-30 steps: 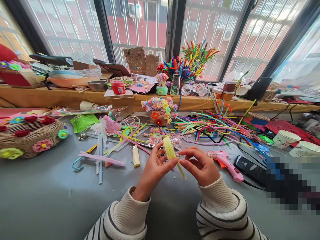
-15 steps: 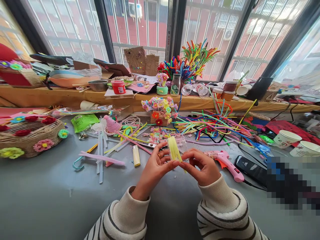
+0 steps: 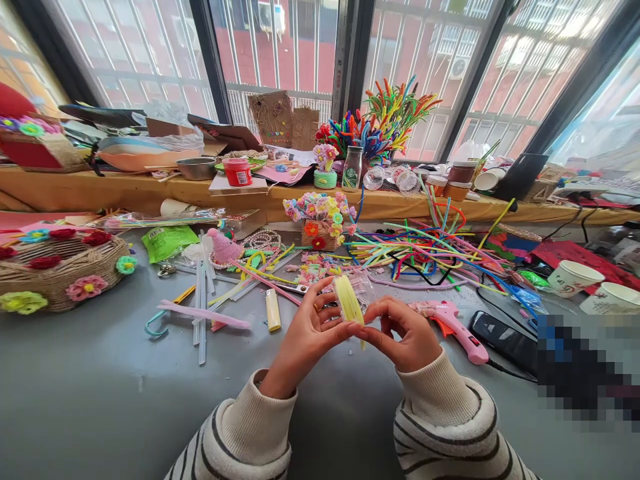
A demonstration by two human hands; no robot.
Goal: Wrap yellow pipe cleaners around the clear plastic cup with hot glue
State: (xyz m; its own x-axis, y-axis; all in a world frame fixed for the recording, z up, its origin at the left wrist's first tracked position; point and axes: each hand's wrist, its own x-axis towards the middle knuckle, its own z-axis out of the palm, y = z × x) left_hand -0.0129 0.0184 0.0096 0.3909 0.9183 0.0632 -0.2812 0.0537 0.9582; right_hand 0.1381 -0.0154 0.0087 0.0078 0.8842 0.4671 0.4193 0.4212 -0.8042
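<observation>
Above the middle of the grey table, both hands hold a pale yellow pipe cleaner coil [image 3: 349, 301], a narrow band of fuzzy strands lying side by side and tilted on edge. My left hand [image 3: 316, 327] grips its lower part with the thumb, its other fingers spread behind it. My right hand [image 3: 403, 333] pinches the coil's lower right edge between thumb and index finger. The thumbs almost meet. A yellow lighter [image 3: 273, 311] lies left of my left hand. A pink hot glue gun [image 3: 457, 327] rests right of my right hand, its nozzle end partly behind that hand.
Clear glue sticks [image 3: 201, 307] and a pink pipe cleaner [image 3: 207, 315] lie left. Behind stand a flower-filled basket [image 3: 320, 233] and a heap of pipe cleaners [image 3: 410, 250]. A woven basket [image 3: 45, 280] is far left. A black phone [image 3: 503, 340] and paper cups [image 3: 575, 277] sit right.
The yellow coil has turned slightly, and its strands look closer together in a more even band. My left hand has shifted only a little; my right hand stays almost in place.
</observation>
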